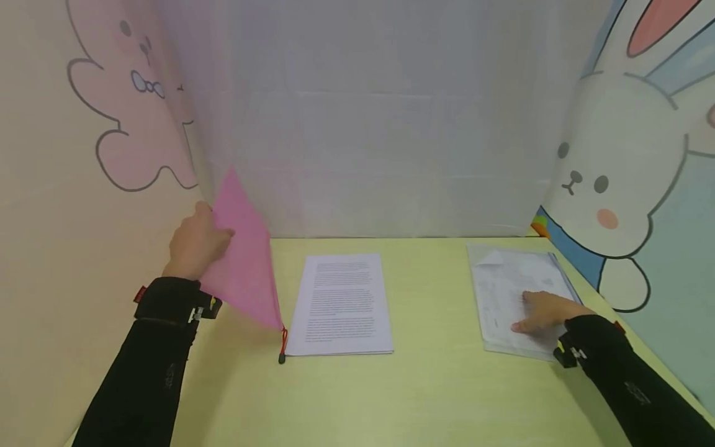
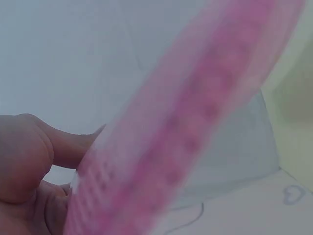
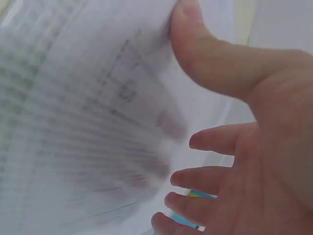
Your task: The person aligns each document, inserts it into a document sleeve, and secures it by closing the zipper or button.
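My left hand (image 1: pixel 198 242) grips a thin pink zip pouch (image 1: pixel 246 267) by its left side, thumb on the near face. The pouch stands tilted on edge over the table's left part. A red cord pull (image 1: pixel 283 341) hangs at its lower corner. In the left wrist view, the pouch (image 2: pixel 195 112) looks blurred, with a dotted mesh texture. At the right, my right hand (image 1: pixel 544 310) touches a clear plastic sleeve (image 1: pixel 494 310) of papers lying flat. Close up, the right thumb (image 3: pixel 195 44) rests on the sleeve's glossy face, fingers loosely extended beside it.
Between the hands, a stack of printed white pages (image 1: pixel 343 304) lies on the pale yellow table (image 1: pixel 424 391). A white sheet (image 1: pixel 391 155) hangs along the back edge. Cartoon-printed panels (image 1: pixel 631 174) border the table at both sides.
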`<state>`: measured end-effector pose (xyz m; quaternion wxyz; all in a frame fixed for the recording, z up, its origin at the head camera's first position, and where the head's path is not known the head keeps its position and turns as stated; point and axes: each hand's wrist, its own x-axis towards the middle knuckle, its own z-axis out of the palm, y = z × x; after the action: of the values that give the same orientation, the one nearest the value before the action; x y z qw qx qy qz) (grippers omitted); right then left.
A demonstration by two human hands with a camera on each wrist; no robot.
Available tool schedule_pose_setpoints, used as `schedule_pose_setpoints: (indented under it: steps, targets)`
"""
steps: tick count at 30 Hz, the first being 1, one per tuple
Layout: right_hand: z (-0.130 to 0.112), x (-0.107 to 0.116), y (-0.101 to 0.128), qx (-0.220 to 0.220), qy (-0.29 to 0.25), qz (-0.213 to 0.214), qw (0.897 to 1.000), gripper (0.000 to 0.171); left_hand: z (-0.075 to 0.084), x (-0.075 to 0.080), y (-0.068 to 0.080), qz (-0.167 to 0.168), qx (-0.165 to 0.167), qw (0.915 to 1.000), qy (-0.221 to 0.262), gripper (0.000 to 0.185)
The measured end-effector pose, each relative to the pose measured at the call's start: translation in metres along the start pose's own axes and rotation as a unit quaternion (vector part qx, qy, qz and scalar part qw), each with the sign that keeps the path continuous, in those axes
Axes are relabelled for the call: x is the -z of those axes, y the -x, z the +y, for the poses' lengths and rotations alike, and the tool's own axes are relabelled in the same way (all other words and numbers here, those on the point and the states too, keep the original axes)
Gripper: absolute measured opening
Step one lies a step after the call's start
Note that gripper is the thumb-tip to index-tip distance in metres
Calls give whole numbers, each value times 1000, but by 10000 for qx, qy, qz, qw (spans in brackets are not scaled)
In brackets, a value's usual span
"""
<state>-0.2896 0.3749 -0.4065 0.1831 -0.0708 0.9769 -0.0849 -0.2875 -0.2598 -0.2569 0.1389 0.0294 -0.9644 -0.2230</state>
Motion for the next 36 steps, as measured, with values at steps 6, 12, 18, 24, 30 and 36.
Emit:
schedule_pose_setpoints:
  steps: [6,12,18,24,30,36]
  targets:
    - [-45,5,1,490,-4,891,9948,84,52,7,7,-98,-385,9984,402,61]
    - [-114,-2,-4,1389,-1789,1166,9670,74,93,-3,16,-373,-480,9905,1233,68]
    - [-167,-23,-10,2218,-4672,29,8559,72,104,-49,20,-624,-365,9692,2352,63]
    - [-195,-43,-12,1784,-6047,-363,7754,65,91,-136,30,-1048,229,9438,3127,53]
    - [-196,-51,-4,763,-6077,122,7904,69,78,-196,47,-1814,643,9360,2948,80]
    - [-185,-55,5,446,-5444,107,8376,73,79,-216,57,-2400,171,9419,2346,114]
